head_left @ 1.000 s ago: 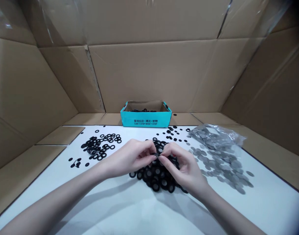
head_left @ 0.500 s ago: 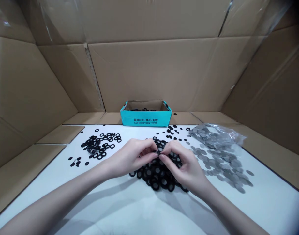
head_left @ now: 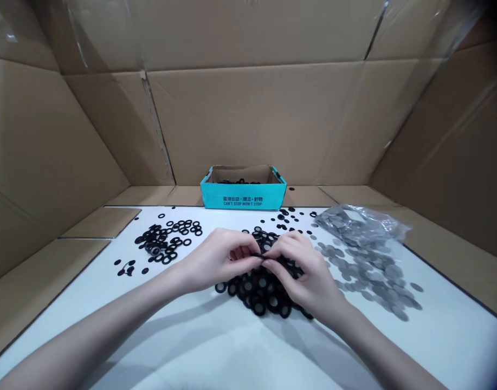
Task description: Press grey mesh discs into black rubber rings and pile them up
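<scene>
Between the fingertips of both hands, a small black ring (head_left: 258, 255) is pinched, seen nearly edge-on. My left hand (head_left: 227, 254) holds its left side with thumb and index finger, the other fingers curled in. My right hand (head_left: 299, 265) grips the right side with thumb and forefinger; whether a grey disc sits in the ring is hidden. Just beneath the hands lies a heap of black rings with grey centres (head_left: 258, 306). Loose black rings (head_left: 162, 244) are scattered to the left, and thin grey discs (head_left: 378, 276) spread out on the right.
A turquoise box (head_left: 243, 196) holding black pieces stands at the back. A clear plastic bag (head_left: 362, 225) of grey discs lies at the right rear. Small black pieces (head_left: 286, 216) are strewn behind the heap. Cardboard walls (head_left: 256, 119) surround the white table (head_left: 215, 346).
Both hands stay over the heap. The fingertips have shifted slightly and the black ring between them has tilted a little; the loose pieces lie as before.
</scene>
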Demonstrator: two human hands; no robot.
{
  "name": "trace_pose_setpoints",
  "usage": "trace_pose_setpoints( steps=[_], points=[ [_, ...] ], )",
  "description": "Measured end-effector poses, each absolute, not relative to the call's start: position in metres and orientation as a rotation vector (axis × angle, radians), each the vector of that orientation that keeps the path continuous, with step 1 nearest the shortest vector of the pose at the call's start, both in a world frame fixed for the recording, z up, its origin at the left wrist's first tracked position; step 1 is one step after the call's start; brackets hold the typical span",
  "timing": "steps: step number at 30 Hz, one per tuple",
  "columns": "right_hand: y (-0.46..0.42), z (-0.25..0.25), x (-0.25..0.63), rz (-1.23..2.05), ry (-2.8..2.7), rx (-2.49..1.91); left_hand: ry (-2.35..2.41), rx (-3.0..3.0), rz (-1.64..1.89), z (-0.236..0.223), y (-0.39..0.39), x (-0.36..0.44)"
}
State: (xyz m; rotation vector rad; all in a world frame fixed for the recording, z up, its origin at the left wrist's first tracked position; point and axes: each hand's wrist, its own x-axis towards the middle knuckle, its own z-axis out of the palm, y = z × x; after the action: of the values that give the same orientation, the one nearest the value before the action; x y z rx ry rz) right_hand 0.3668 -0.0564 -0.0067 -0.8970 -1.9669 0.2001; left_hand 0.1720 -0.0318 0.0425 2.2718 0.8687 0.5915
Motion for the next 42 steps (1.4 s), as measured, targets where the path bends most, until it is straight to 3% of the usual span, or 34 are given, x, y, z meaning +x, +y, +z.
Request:
trace_pose_setpoints(
  steps=[11,27,36,42],
  points=[
    [-0.062,-0.006,0.362,0.338,-1.940,-0.901,0.875,2.410,0.455,0.047,-0.035,0.171],
    [-0.061,-0.003,0.363,0.274,-1.911,-0.907,0.861,2.140,0.728,0.038,-0.038,0.177],
    [-0.065,-0.001,0.363,0.278,-1.850,-0.947,0.827,2.424,0.714,0.037,-0.035,0.174],
    [-0.063,-0.002,0.365,0.305,-1.877,-0.941,0.757,2.113,0.642,0.041,-0.031,0.171]
  ],
)
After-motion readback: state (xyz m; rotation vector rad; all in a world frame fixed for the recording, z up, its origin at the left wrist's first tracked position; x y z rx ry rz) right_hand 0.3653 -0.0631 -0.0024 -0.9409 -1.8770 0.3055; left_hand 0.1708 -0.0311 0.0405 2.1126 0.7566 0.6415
